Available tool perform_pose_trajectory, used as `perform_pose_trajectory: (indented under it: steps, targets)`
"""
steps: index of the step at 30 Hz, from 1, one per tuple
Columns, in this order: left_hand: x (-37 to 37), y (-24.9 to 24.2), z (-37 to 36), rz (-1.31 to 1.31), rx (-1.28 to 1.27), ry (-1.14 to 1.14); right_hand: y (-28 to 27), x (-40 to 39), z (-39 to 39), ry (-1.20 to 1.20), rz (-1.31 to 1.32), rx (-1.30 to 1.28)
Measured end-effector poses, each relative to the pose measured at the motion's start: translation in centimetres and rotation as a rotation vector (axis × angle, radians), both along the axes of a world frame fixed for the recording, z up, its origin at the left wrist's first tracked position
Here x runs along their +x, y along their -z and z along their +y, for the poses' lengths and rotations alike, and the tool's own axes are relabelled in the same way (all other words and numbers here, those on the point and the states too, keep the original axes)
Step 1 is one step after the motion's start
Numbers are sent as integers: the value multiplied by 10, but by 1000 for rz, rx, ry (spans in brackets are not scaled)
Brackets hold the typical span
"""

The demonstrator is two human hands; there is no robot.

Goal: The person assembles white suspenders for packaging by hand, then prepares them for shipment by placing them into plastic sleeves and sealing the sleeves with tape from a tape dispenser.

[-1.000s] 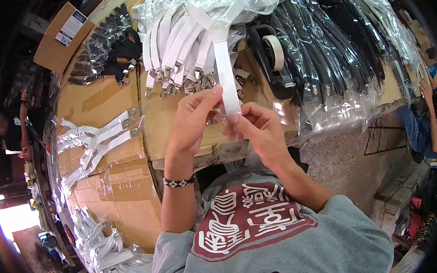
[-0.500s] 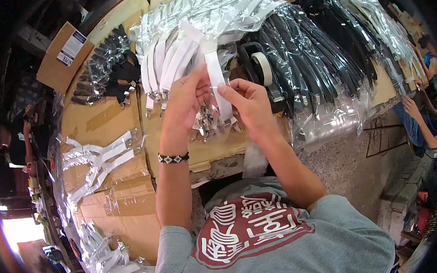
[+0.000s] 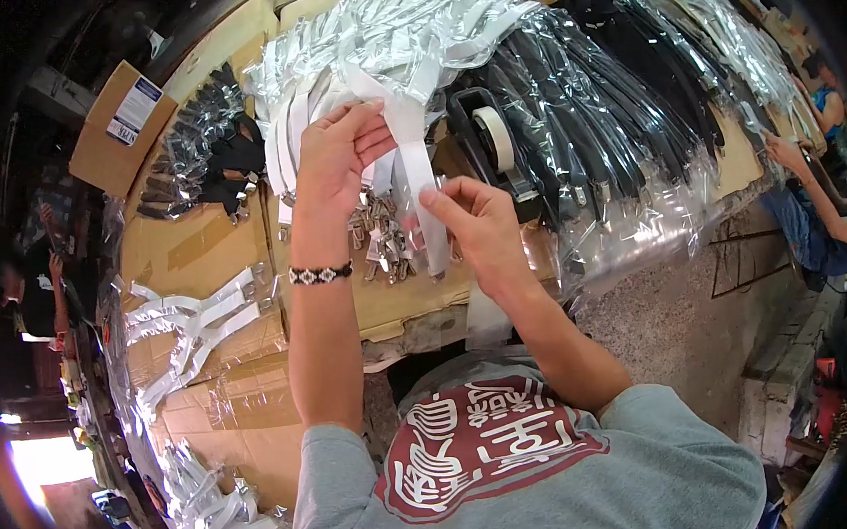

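Observation:
White suspenders (image 3: 417,169) in a clear plastic sleeve hang lengthwise in front of me. My right hand (image 3: 479,225) pinches the sleeve's edge between thumb and fingers. My left hand (image 3: 343,154) is beside the upper part of the white strap, its fingers partly stretched and apart; whether the fingertips touch it is hard to tell. Beneath lie more loose white suspenders (image 3: 299,127), with a cluster of metal clips (image 3: 384,236) at their ends. A black tape dispenser (image 3: 469,128) with a pale roll stands just right of the held strap.
Bagged white suspenders (image 3: 373,28) are heaped at the back. Bagged black suspenders (image 3: 578,113) lie right, a smaller black pile (image 3: 211,141) left. Another white pair (image 3: 192,320) rests on the cardboard (image 3: 202,243) near a box (image 3: 121,127). Another person's arm (image 3: 807,177) is at far right.
My left hand has risen and moved slightly left, away from the strap's middle. My right hand has shifted a little lower, still pinching the sleeve. More of the clips below now shows.

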State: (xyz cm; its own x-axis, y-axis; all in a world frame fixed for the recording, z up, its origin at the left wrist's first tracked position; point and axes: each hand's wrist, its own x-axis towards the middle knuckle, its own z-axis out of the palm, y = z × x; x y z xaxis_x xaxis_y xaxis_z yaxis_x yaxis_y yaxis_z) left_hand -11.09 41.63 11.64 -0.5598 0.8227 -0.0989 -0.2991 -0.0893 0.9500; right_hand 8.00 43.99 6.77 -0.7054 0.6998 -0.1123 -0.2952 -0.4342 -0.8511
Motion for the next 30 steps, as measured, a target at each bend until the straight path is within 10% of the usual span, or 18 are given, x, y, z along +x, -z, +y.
perform_pose_trajectory:
  steps: [30]
  targets:
    - [55,-4,-58,-62,105,-142,-13,-2,-8,-64,91,62]
